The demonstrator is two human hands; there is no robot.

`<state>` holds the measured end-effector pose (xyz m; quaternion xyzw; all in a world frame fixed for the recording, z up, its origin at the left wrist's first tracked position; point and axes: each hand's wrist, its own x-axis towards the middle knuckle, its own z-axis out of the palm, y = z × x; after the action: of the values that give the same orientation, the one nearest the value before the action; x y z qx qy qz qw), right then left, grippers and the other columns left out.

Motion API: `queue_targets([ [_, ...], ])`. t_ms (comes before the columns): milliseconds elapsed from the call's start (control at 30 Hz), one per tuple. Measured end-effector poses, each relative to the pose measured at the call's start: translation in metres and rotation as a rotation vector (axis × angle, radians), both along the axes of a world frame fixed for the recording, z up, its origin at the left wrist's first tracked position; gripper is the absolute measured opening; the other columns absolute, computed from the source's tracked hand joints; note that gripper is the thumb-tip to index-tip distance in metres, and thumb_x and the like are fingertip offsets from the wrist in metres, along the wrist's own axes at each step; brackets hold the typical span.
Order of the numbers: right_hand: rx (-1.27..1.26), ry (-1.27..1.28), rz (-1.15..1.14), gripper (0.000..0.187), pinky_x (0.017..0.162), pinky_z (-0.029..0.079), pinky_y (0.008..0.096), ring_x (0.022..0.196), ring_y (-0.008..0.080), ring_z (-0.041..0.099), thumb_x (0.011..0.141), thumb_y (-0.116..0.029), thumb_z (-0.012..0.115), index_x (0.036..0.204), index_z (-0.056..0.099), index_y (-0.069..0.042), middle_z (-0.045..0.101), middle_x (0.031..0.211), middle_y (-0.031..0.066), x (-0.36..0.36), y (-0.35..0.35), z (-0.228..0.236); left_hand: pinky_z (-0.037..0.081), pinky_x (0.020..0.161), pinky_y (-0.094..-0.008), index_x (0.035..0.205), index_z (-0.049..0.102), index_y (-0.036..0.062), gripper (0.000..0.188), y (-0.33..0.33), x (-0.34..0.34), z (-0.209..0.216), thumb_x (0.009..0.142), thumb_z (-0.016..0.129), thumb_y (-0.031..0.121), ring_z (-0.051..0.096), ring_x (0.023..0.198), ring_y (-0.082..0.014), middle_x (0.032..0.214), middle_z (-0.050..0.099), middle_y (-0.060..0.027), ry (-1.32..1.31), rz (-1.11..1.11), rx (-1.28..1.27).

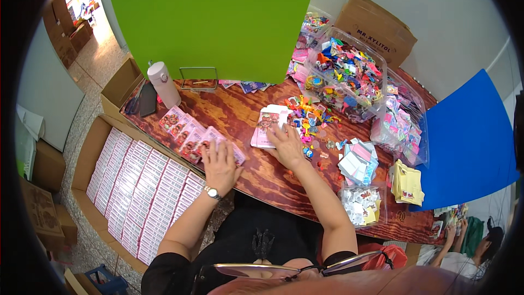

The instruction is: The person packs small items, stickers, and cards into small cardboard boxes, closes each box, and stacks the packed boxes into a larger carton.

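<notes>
My left hand (pixel 219 165) lies over the near right end of a row of small pink printed boxes (pixel 183 131), its fingers stretched out on top. The boxes lie side by side in a slanting row on the red-brown wood-patterned table (pixel 248 177). To the right, my right hand (pixel 287 146) rests with spread fingers on the near right part of a small stack of pink and white cartons (pixel 267 122). Whether those cartons are flat or filled I cannot tell. Just beyond that hand lies a loose heap of small colourful plastic toys (pixel 307 113).
A carton of packed pink boxes (pixel 136 191) stands at the left. Clear bins of trinkets (pixel 349 65) and packets (pixel 401 123) are at the back right. Nearer lie cards (pixel 358 162), a tray of sachets (pixel 361 207) and yellow packets (pixel 406 183). A bottle (pixel 164 83) and phone (pixel 148 99) stand far left.
</notes>
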<state>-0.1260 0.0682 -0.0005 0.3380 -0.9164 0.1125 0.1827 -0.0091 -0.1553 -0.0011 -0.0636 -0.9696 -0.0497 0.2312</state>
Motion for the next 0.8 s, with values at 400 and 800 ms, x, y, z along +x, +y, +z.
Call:
queue_targets([
  [400, -0.120, 0.212, 0.103, 0.038, 0.080, 0.056, 0.0378, 0.094, 0.0267, 0.069, 0.087, -0.015, 0.065, 0.124, 0.066, -0.006, 0.063, 0.127, 0.0166, 0.080, 0.019, 0.046, 0.048, 0.099, -0.0399, 0.145, 0.038, -0.0090, 0.077, 0.046, -0.016, 0.047, 0.090, 0.072, 0.033, 0.059, 0.119, -0.0326, 0.132, 0.056, -0.0262, -0.118, -0.176, 0.890],
  [800, -0.016, 0.212, 0.398, 0.028, 0.094, 0.054, 0.0385, 0.107, 0.0283, 0.066, 0.081, -0.014, 0.068, 0.106, 0.071, -0.003, 0.064, 0.124, 0.0162, 0.119, 0.031, 0.055, 0.052, 0.093, -0.0356, 0.139, 0.039, -0.0014, 0.082, 0.078, -0.022, 0.033, 0.075, 0.087, 0.018, 0.062, 0.110, -0.0227, 0.122, 0.058, -0.0130, -0.364, -0.318, 1.488],
])
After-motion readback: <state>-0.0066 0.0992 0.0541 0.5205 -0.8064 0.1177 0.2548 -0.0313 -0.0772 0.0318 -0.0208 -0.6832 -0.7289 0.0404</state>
